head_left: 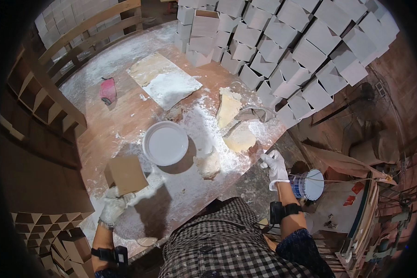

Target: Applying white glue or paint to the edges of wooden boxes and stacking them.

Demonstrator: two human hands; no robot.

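My left hand (113, 207), in a whitish work glove, grips the near edge of a small brown box (126, 174) over the powdery tabletop. My right hand (274, 167), also gloved in white, is off the table's right edge with its fingers curled together; what they hold, if anything, is too small to make out. Between the hands, a round white tub (165, 143) with whitish contents stands on the table, just beyond the box. Pale, ragged pieces lie right of the tub, one a yellowish slab (229, 107) and one a rounded flat piece (240, 138).
White powder covers much of the wooden table (125, 118). A powdered board (164, 81) and a pink object (108, 91) lie farther back. Open pale boxes (282, 32) are stacked high at the far right. Brown boxes (41, 104) fill the left. A blue-and-white bucket (313, 184) stands right.
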